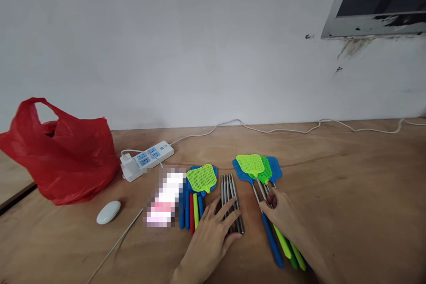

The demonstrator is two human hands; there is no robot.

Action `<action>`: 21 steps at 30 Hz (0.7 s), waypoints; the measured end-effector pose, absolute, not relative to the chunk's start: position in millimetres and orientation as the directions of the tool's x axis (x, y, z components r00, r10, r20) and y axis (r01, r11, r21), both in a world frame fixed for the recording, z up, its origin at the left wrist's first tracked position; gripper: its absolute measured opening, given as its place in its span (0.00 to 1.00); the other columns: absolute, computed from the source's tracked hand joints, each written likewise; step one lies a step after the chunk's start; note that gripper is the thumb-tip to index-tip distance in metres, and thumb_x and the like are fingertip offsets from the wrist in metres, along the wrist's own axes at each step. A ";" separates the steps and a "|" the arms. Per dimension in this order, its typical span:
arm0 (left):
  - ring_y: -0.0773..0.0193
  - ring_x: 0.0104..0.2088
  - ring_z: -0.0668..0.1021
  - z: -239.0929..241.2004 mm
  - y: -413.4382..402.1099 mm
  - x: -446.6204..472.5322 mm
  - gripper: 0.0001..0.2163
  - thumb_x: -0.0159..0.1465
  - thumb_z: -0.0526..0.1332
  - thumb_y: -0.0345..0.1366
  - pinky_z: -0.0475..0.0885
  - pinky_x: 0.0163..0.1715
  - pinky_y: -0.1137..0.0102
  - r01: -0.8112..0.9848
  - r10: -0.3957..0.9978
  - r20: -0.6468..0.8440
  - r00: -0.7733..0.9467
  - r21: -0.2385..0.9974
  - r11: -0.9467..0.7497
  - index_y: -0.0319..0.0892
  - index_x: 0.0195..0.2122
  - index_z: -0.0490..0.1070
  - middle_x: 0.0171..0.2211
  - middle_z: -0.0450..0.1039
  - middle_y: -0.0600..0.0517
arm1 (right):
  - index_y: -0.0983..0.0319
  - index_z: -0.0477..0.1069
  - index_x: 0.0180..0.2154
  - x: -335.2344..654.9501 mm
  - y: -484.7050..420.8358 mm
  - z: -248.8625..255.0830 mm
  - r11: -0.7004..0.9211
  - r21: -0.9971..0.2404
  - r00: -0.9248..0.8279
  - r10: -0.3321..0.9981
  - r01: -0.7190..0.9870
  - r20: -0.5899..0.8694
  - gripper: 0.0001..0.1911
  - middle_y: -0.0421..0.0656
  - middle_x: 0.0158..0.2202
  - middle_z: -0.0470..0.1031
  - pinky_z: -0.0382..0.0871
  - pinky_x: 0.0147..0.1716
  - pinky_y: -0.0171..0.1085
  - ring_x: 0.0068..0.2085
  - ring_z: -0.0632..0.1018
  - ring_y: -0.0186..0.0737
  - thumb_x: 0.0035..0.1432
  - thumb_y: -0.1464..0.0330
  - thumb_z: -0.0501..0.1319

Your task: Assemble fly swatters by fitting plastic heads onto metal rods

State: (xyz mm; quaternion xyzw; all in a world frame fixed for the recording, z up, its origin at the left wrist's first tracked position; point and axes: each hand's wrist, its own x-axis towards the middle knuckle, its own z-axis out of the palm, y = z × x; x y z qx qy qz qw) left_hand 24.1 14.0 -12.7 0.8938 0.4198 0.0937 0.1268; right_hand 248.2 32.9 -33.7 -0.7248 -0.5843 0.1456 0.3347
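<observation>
My left hand [213, 235] lies flat with fingers spread on a bundle of thin metal rods [230, 188] on the wooden table [349, 186]. My right hand [282, 213] is closed, pinching the metal shafts of assembled fly swatters [254, 166] with green and blue heads. Their blue and green handles [276, 244] run back under my forearm. Left of the rods lies a pile of loose parts: a yellow-green swatter head [201, 178] over blue heads, with blue, red and green handles [191, 213] beside it.
A red plastic bag [63, 155] stands at the left. A white power strip [146, 159] with a cable along the wall, a white oval object [108, 211], a blurred package [165, 197] and a single thin rod [116, 244] lie on the table.
</observation>
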 end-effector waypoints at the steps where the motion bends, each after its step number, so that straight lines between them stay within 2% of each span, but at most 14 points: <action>1: 0.41 0.64 0.65 -12.4 14.2 23.5 0.21 0.68 0.64 0.37 0.69 0.57 0.43 0.722 0.771 0.064 0.634 0.309 -0.619 0.51 0.61 0.65 0.67 0.61 0.51 | 0.55 0.52 0.22 248.5 33.0 -32.8 -0.088 -0.664 0.280 0.941 0.742 0.189 0.12 0.34 0.17 0.60 0.53 0.23 0.35 0.20 0.65 0.37 0.45 0.70 0.58; 5: 0.41 0.64 0.65 -10.6 14.2 21.4 0.20 0.68 0.64 0.36 0.69 0.58 0.43 0.716 0.769 0.061 0.637 0.324 -0.619 0.50 0.60 0.66 0.66 0.63 0.51 | 0.54 0.52 0.23 249.5 33.1 -29.8 -0.055 -0.700 0.284 0.934 0.712 0.216 0.11 0.33 0.18 0.59 0.54 0.25 0.36 0.21 0.65 0.38 0.46 0.69 0.56; 10: 0.41 0.65 0.64 -7.0 14.1 20.5 0.19 0.68 0.63 0.37 0.69 0.58 0.43 0.718 0.773 0.046 0.633 0.337 -0.609 0.51 0.60 0.66 0.67 0.61 0.51 | 0.54 0.51 0.22 251.2 33.3 -29.8 -0.029 -0.742 0.285 0.933 0.670 0.220 0.10 0.32 0.18 0.56 0.54 0.24 0.36 0.20 0.64 0.37 0.45 0.68 0.55; 16: 0.42 0.65 0.63 -7.1 15.3 19.5 0.17 0.69 0.61 0.37 0.69 0.58 0.44 0.710 0.765 0.047 0.642 0.341 -0.617 0.51 0.59 0.67 0.67 0.61 0.52 | 0.55 0.57 0.28 254.9 32.3 -28.0 0.030 -0.799 0.267 0.934 0.601 0.236 0.05 0.38 0.26 0.67 0.66 0.30 0.39 0.28 0.74 0.43 0.47 0.65 0.54; 19: 0.43 0.64 0.65 -7.8 14.7 18.3 0.19 0.69 0.61 0.37 0.69 0.58 0.44 0.709 0.761 0.046 0.647 0.332 -0.622 0.53 0.61 0.66 0.67 0.61 0.52 | 0.56 0.61 0.35 254.5 29.6 -22.6 0.058 -0.820 0.252 0.937 0.570 0.242 0.06 0.39 0.29 0.70 0.67 0.30 0.39 0.30 0.76 0.44 0.53 0.65 0.53; 21: 0.43 0.64 0.65 -8.0 14.6 17.6 0.20 0.70 0.61 0.37 0.68 0.58 0.44 0.710 0.760 0.042 0.649 0.325 -0.624 0.55 0.62 0.65 0.67 0.61 0.53 | 0.56 0.63 0.38 254.1 28.1 -18.3 0.073 -0.842 0.243 0.941 0.534 0.235 0.07 0.38 0.27 0.70 0.65 0.27 0.38 0.27 0.74 0.43 0.57 0.63 0.53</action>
